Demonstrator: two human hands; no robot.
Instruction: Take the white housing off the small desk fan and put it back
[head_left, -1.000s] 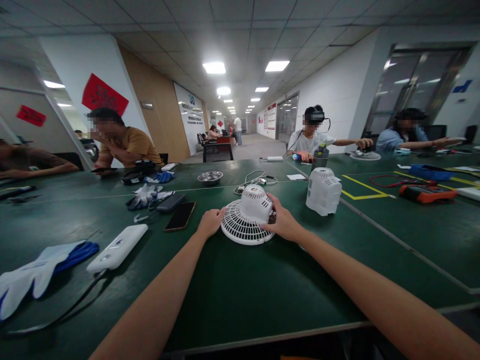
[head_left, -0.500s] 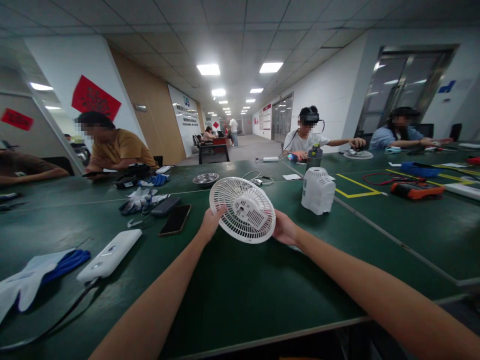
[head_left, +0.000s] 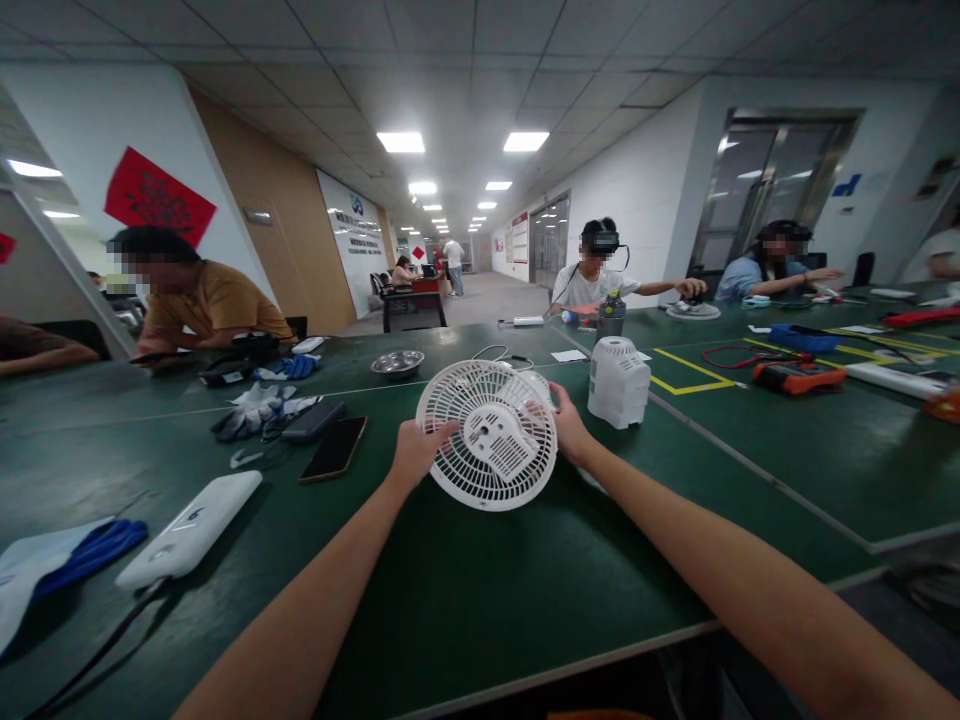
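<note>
A round white fan grille [head_left: 457, 475] with a slotted hub is held upright above the green table, its hub side facing me. My left hand [head_left: 417, 452] grips the left rim, thumb across the front ribs and the other fingers mostly hidden behind. On the upper right rim, my right hand [head_left: 568, 425] is closed, with fingers partly seen through the ribs. Another pale shape shows behind the grille near those fingers, but I cannot make out what it is. Just right of the grille stands a white plastic housing [head_left: 619, 385] with vents on top.
On the left lie a black phone [head_left: 334, 449], a white power bank [head_left: 191, 528] with a cable, and work gloves [head_left: 71, 570]. A metal bowl [head_left: 397, 364] sits farther back. An orange multimeter [head_left: 798, 376] lies right. Several people sit around the table.
The grille has turned to face me more squarely. My right hand has shifted up along its right rim. The whole view has swung slightly right.
</note>
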